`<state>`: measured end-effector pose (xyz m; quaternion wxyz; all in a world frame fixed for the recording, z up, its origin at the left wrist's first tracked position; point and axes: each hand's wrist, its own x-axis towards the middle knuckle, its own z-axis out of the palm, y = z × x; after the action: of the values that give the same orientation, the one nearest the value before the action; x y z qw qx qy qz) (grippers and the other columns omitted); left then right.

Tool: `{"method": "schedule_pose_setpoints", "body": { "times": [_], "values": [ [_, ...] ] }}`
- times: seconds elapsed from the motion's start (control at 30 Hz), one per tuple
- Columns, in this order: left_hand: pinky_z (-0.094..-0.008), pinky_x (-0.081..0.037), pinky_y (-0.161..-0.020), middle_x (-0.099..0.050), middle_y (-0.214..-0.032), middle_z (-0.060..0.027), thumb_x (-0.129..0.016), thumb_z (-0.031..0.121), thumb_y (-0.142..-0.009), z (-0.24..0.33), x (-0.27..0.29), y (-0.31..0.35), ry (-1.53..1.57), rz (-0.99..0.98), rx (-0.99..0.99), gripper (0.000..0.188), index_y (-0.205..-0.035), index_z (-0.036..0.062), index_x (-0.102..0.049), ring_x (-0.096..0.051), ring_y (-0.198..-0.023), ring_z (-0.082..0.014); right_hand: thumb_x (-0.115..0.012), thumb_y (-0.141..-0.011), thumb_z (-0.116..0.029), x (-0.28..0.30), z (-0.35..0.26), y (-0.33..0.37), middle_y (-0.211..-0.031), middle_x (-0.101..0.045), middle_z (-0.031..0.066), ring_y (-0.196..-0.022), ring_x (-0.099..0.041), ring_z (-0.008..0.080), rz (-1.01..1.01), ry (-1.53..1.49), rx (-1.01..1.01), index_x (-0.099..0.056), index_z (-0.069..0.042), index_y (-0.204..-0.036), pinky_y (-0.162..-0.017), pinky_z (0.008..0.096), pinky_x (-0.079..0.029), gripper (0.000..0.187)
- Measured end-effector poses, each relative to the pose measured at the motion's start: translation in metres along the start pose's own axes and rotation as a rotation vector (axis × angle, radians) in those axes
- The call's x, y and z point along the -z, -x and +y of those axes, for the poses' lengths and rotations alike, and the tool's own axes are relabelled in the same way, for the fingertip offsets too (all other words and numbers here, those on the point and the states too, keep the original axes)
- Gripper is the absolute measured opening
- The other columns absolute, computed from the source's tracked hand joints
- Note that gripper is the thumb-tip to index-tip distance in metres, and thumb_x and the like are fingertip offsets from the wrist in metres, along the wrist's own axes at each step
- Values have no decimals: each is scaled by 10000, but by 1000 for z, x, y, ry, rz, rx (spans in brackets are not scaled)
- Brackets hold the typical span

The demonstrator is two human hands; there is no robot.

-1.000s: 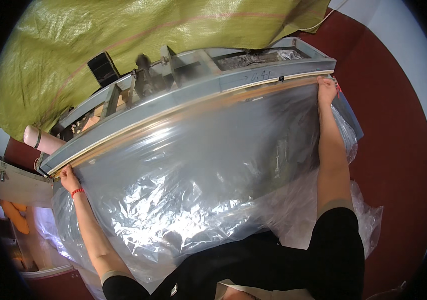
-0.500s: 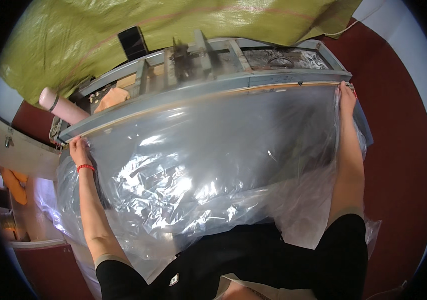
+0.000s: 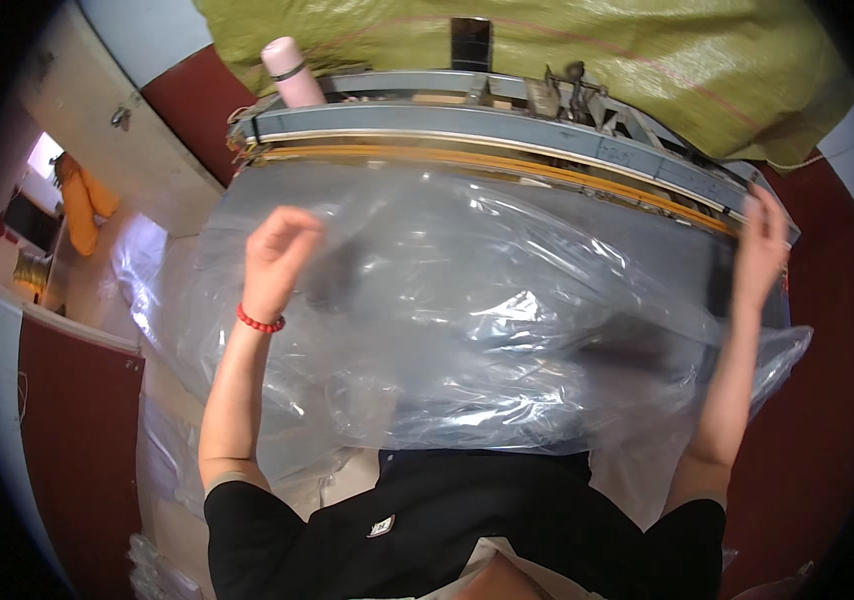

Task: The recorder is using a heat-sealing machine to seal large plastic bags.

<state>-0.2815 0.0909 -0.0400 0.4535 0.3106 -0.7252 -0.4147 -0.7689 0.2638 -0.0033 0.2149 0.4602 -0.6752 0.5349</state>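
Observation:
A large clear plastic sheet (image 3: 507, 310) lies rumpled over a grey work surface (image 3: 637, 215) in front of me. Behind it runs a long grey metal bar (image 3: 427, 122) with orange strips (image 3: 507, 165) along its near side. My left hand (image 3: 282, 255), a red bead bracelet on its wrist, hovers above the sheet's left part. Its fingers are curled in and slightly blurred; whatever they hold, if anything, is hidden. By the right end of the orange strips, my right hand (image 3: 762, 245) has its fingers stretched upward, with nothing visible in them.
A pink bottle (image 3: 292, 72) and a black phone (image 3: 471, 44) are behind the bar, against a yellow-green woven sheet (image 3: 647, 40). Metal fittings (image 3: 577, 95) stand up behind the bar. At left are a pale door (image 3: 107, 110) and an orange item (image 3: 82, 205).
Both hands have left the sheet's far corners at the bar. The left has lifted toward the middle. The sheet's far edge has slipped back toward me, exposing the orange strips. My view has turned left.

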Motion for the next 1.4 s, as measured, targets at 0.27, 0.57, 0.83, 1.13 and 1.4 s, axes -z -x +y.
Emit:
{"method": "schedule_pose_setpoints", "body": {
  "times": [0.27,0.57,0.83,1.13,1.4],
  "values": [
    [-257,-438,-727,-591,-881,-67,-597,9,-756,70,1,38,-314,-230,-151,162,-915,-1,-567,-563,-766,-136,-639,-731,-118,-176,-192,86,-996,-570,87,-957,-528,201,-529,-620,532,-569,-42,-1004,-842,309,-413,292],
    [-374,-435,-622,-587,-729,-141,-546,267,-813,-63,115,112,-844,-800,551,220,-804,51,-585,-566,-685,-287,-661,-735,-156,-103,-3,71,-716,-598,4,-689,-544,78,-855,-396,-306,-630,-46,-757,-650,222,-437,117],
    [-400,-460,-744,-612,-903,-157,-538,109,-711,-137,232,95,-1350,-503,619,226,-919,106,-626,-580,-859,-324,-641,-787,-220,207,277,46,-765,-601,-7,-702,-520,71,-3,77,-641,-645,-22,-828,-657,203,-414,202],
    [-348,-410,-839,-556,-1024,-158,-574,33,-706,-41,206,-99,-1310,1015,-509,324,-1019,-26,-517,-530,-973,-280,-639,-743,-264,283,344,71,-761,-639,48,-686,-561,137,268,556,-781,-666,-42,-841,-663,278,-448,244],
    [-368,-243,-1015,-341,-1331,-179,-524,374,-834,-253,199,-72,-1030,210,303,597,-1297,43,-344,-294,-1253,-285,-600,-728,-296,234,339,73,-852,-640,115,-796,-600,227,94,796,-898,-656,-76,-877,-712,353,-458,271]
  ]
}}
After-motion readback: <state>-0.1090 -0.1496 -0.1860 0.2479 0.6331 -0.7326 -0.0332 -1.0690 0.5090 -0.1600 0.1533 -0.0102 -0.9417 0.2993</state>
